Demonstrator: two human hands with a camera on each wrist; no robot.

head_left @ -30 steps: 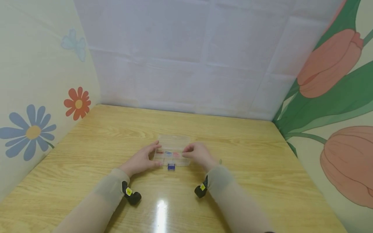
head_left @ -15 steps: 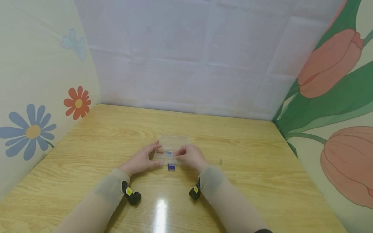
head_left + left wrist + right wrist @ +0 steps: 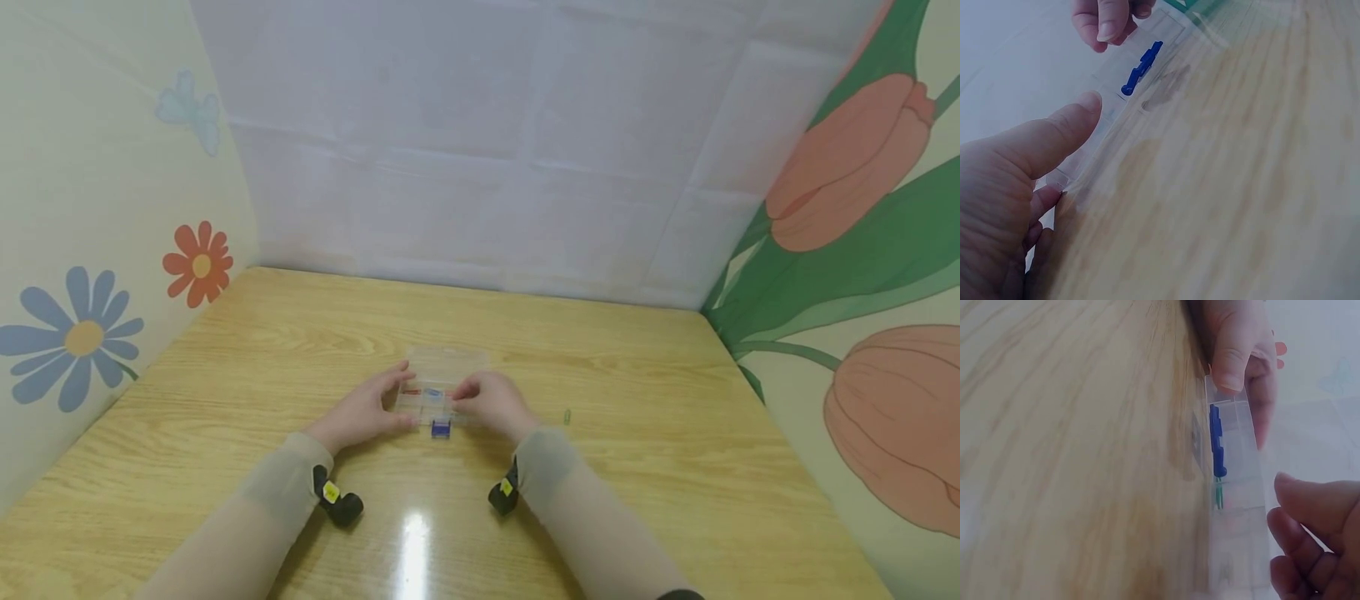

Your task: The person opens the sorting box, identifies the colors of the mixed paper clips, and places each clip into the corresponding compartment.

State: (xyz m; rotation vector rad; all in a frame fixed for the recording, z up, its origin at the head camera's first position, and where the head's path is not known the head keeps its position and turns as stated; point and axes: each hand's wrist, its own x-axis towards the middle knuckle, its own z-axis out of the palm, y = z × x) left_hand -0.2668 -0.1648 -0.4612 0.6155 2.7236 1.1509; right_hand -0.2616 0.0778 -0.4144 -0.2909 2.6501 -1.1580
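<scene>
Clear plastic compartment box (image 3: 441, 388) lies near the middle of the wooden tabletop (image 3: 637, 417), and in the head view we see both hands at it. The left hand (image 3: 365, 412) holds the left end of the box, with the thumb at the near edge and the fingers curved over the far side. The right hand (image 3: 491, 402) covers the right end of the box, its fingers bent down over the compartments; whether they pinch something small we cannot tell from here. A blue latch (image 3: 441, 429) sticks out at the near edge of the box, between the two hands. Small red and blue pieces show inside the compartments. A small green clip (image 3: 567, 416) lies on the tabletop to the right, apart from the box.

In the left wrist view, the left thumb (image 3: 1054, 140) presses along the near edge of the box (image 3: 1116, 81), and the other fingers curl under its end. The latch (image 3: 1141, 65) is farther along the same edge, and beyond it are the fingertips of the right hand (image 3: 1107, 19).

In the right wrist view (taken along the same edge), the right fingers (image 3: 1307, 544) are curled just beside the box (image 3: 1235, 506). Something thin and green (image 3: 1218, 494) shows next to the latch (image 3: 1216, 440).
</scene>
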